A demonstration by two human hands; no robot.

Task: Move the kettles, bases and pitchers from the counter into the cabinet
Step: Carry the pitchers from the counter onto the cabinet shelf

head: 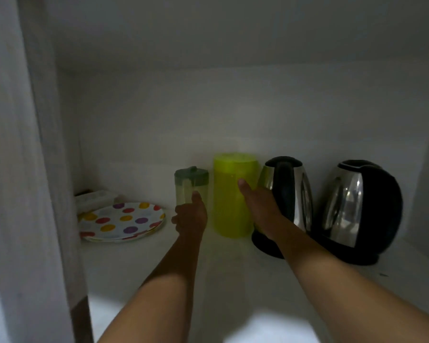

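Both my arms reach into a dim white cabinet. My left hand [190, 216] grips the lower part of a small clear pitcher with a green lid [191, 181], which stands on the cabinet shelf [139, 263]. My right hand [260, 206] wraps the right side of a tall lime-green pitcher [229, 194], thumb across its front. Right of it stand two steel-and-black kettles on black bases, one [286, 201] touching my right wrist, the other [357, 209] further right.
A polka-dot plate stack [122, 220] lies at the shelf's left, with a white ice tray [94, 198] behind it. The cabinet's left side panel [47, 169] is close. The back wall [233, 115] rises just behind the pitchers.
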